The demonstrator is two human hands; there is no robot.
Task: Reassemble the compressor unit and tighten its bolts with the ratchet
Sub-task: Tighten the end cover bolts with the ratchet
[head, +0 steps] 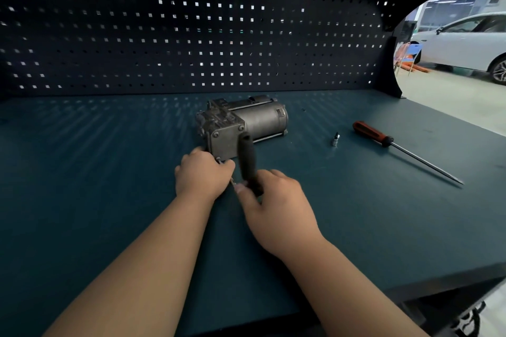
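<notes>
The grey compressor unit (243,123) lies on its side in the middle of the workbench (109,172), its square end plate with corner bolts facing me. My right hand (276,208) grips the lower end of the black ratchet handle (247,159), which stands up in front of the plate. My left hand (204,175) sits at the plate's lower left corner, its fingertips pinching the ratchet's thin metal extension near the lower bolt. The ratchet head and the socket are hidden behind my hands.
A small metal socket bit (335,139) stands to the right of the compressor. Further right lies a long screwdriver (394,146) with a red and black handle. A dark pegboard (191,35) closes the back. The bench's right edge opens onto a garage floor with a white car (465,41).
</notes>
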